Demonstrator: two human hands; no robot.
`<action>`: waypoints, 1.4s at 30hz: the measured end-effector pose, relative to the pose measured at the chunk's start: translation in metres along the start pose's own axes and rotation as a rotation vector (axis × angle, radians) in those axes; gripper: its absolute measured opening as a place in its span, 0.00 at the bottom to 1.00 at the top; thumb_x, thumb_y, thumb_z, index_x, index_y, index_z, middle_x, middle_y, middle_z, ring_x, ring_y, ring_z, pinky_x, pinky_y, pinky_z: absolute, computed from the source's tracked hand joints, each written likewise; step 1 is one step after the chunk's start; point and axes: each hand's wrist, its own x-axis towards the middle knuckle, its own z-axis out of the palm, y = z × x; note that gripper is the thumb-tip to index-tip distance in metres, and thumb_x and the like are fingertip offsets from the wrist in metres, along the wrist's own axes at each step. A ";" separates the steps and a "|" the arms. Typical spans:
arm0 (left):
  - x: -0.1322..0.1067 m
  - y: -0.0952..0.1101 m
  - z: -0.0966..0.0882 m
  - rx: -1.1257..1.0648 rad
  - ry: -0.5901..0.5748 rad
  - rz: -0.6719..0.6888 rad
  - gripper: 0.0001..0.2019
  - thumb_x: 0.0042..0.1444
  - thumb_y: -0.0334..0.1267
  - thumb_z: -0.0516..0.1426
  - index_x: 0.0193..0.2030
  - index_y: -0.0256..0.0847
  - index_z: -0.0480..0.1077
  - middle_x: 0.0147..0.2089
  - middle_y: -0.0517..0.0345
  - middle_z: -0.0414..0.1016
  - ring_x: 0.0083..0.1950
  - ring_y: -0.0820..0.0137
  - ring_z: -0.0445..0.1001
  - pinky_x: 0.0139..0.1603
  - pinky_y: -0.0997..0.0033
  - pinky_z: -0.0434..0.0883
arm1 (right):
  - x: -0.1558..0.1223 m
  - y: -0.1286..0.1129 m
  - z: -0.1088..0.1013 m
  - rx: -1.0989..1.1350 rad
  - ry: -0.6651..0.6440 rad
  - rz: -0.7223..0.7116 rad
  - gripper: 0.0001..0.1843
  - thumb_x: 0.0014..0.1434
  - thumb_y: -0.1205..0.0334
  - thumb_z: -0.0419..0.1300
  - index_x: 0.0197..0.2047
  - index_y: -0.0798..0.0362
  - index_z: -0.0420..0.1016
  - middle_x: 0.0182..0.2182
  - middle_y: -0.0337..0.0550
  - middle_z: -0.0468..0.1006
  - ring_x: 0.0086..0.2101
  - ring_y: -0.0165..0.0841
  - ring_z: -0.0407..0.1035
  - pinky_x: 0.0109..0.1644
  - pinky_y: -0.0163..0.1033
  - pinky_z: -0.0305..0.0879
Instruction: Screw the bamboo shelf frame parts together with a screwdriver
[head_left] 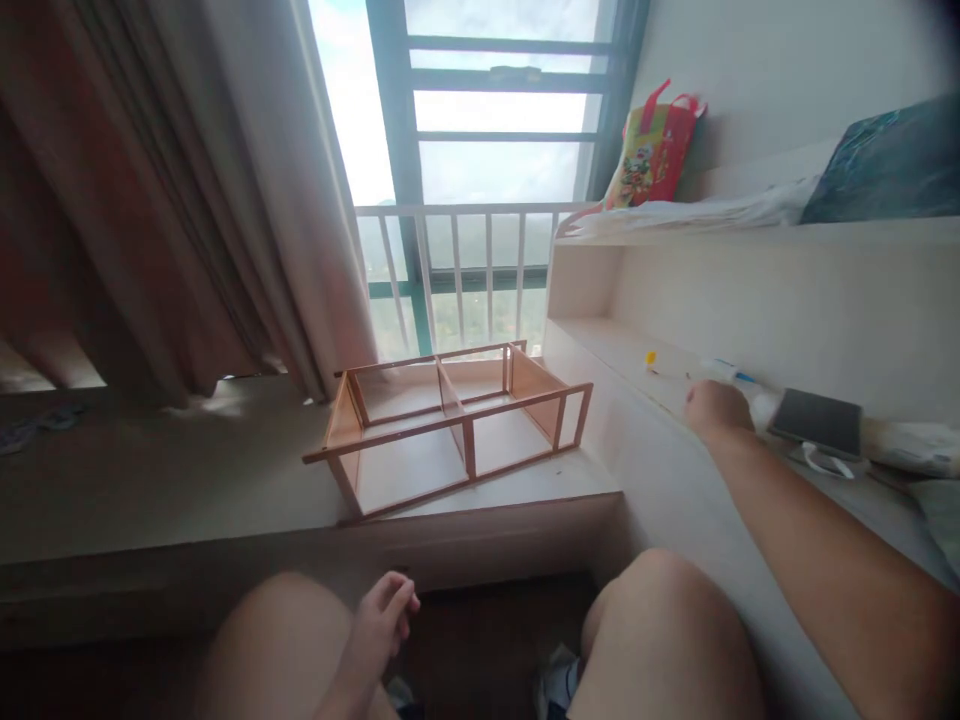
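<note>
Bare knees [660,610] are showing below the open-sided brown wooden frame [469,450], left hand [384,618] half-curled, seemingly empty, while to the frame's right the right hand [718,408], hold hidden, is sitting beside a slim white-and-blue tube-like item [736,373], best moved gently.

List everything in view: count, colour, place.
Wooden frame: 1, brown, on ledge
Window: 1, teal, back
Railing: 1, white, back
Curtain: 1, brownish, left
Shelves: 2, white, right
Bag: 1, red and yellow, upper shelf
Flat item: 1, dark, upper shelf
Small item: 1, yellow, lower shelf
Slab: 1, dark, lower shelf
Blurred items: several, whitish, lower shelf
Shoes: 2, whitish, bottom
Knees: 2, bare, bottom
Left hand: 1, bare, near knee
Right hand: 1, bare, lower shelf
</note>
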 end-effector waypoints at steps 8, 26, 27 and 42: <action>-0.080 -0.008 -0.004 -0.073 -0.028 -0.105 0.22 0.52 0.59 0.56 0.30 0.39 0.63 0.26 0.62 0.70 0.20 0.78 0.63 0.19 0.79 0.57 | 0.004 0.003 0.011 0.036 0.027 -0.004 0.06 0.51 0.69 0.57 0.28 0.49 0.72 0.28 0.56 0.74 0.36 0.51 0.71 0.38 0.52 0.60; 0.112 0.040 0.023 0.697 -0.113 0.494 0.07 0.60 0.39 0.55 0.40 0.42 0.73 0.41 0.55 0.73 0.46 0.66 0.70 0.50 0.66 0.66 | -0.187 -0.156 0.161 1.043 -0.463 -0.169 0.09 0.57 0.56 0.60 0.34 0.53 0.73 0.36 0.44 0.74 0.32 0.34 0.75 0.37 0.40 0.71; 0.130 0.042 0.029 0.735 -0.086 0.534 0.07 0.59 0.39 0.56 0.41 0.43 0.73 0.43 0.55 0.73 0.48 0.65 0.70 0.52 0.65 0.66 | -0.190 -0.161 0.173 1.088 -0.503 -0.135 0.09 0.57 0.55 0.61 0.33 0.53 0.72 0.34 0.44 0.74 0.32 0.35 0.75 0.38 0.41 0.72; 0.236 0.027 0.079 0.793 -0.134 0.442 0.07 0.51 0.37 0.61 0.38 0.42 0.70 0.37 0.59 0.72 0.40 0.68 0.70 0.43 0.69 0.66 | -0.193 -0.221 0.235 1.022 -0.683 -0.327 0.05 0.60 0.64 0.59 0.33 0.49 0.75 0.35 0.43 0.74 0.36 0.36 0.69 0.41 0.40 0.66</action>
